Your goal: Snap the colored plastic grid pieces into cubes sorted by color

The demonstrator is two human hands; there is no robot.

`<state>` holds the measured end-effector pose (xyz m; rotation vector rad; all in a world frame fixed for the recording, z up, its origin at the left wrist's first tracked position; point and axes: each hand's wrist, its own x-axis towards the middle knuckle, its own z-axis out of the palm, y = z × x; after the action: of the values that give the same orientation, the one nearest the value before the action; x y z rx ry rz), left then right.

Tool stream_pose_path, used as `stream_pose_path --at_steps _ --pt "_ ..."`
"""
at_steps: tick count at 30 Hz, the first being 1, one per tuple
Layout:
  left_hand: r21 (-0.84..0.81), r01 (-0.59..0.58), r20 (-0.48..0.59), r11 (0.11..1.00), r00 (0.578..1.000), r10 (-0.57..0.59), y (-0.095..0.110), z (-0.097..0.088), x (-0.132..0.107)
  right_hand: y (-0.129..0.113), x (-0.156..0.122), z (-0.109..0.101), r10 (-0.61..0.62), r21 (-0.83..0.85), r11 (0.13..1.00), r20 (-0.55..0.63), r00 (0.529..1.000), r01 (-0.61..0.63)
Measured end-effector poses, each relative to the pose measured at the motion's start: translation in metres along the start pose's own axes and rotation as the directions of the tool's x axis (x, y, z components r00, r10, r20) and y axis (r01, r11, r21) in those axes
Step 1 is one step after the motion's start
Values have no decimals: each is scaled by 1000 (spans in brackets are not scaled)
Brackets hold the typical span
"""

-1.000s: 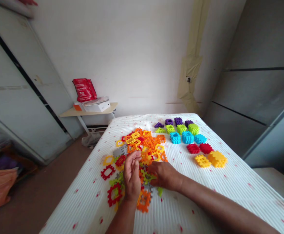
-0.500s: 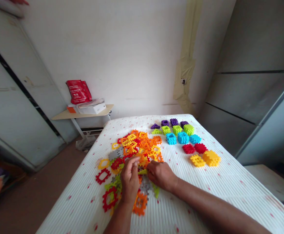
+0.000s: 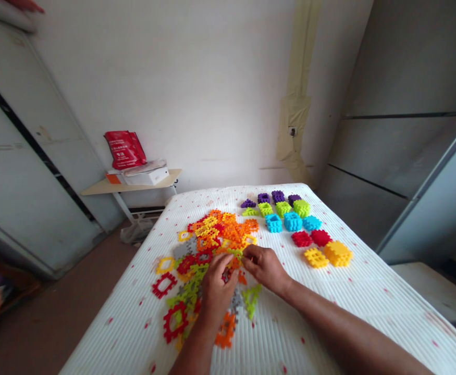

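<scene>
My left hand (image 3: pixel 218 289) is curled over the front of a loose pile of plastic waffle blocks (image 3: pixel 228 234), its fingertips among red and orange pieces. Whether it grips one is hidden. My right hand (image 3: pixel 265 268) is pinched at the pile's front edge, its fingertips on a lime-green block (image 3: pixel 235 253). A red square frame block (image 3: pixel 175 322) and an orange one (image 3: pixel 225 330) lie near my left wrist. A lime-green piece (image 3: pixel 251 299) lies just below my right hand.
Sorted purple, green, blue, red and yellow blocks (image 3: pixel 292 221) stand in rows at the far right of the white ribbed bedcover (image 3: pixel 298 323). A side table (image 3: pixel 134 185) with a red bag and white box stands beyond. Cabinets flank both sides.
Both hands have moved up the bed into the pile's front edge, and the left now sits closer to the right. The lime-green block has shifted farther up with them.
</scene>
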<state>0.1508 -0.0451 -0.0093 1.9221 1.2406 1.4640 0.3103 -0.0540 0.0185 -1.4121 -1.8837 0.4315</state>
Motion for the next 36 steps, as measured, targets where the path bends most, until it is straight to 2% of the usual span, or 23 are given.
stream_pose_path --at_steps 8,12,17,19,21,24,28,36 --pt "-2 26 41 1000 999 -26 1 3 -2 -3 -4 5 -87 62 995 51 995 84" --pt "-50 84 16 995 996 -84 1 0 -2 -1 -4 6 -136 83 988 43 990 133" --pt "-149 198 2 969 980 -200 -10 0 -3 7 2 -1 -193 30 980 -132 972 199" --pt "-195 228 36 954 974 -225 -15 0 -4 11 4 -4 -258 -31 966 -198 945 258" --pt "-212 248 65 945 969 -240 -16 0 -5 13 5 -7 -355 -80 935 -205 912 346" --pt "-206 278 96 938 960 -263 -12 0 -6 13 4 -7 -492 -164 867 -130 861 471" --pt "-187 300 148 936 950 -275 -6 0 -5 9 2 -4 -556 -255 800 21 831 543" --pt "-177 288 199 941 947 -253 -7 2 -5 2 7 -1 -484 -306 808 141 864 503"
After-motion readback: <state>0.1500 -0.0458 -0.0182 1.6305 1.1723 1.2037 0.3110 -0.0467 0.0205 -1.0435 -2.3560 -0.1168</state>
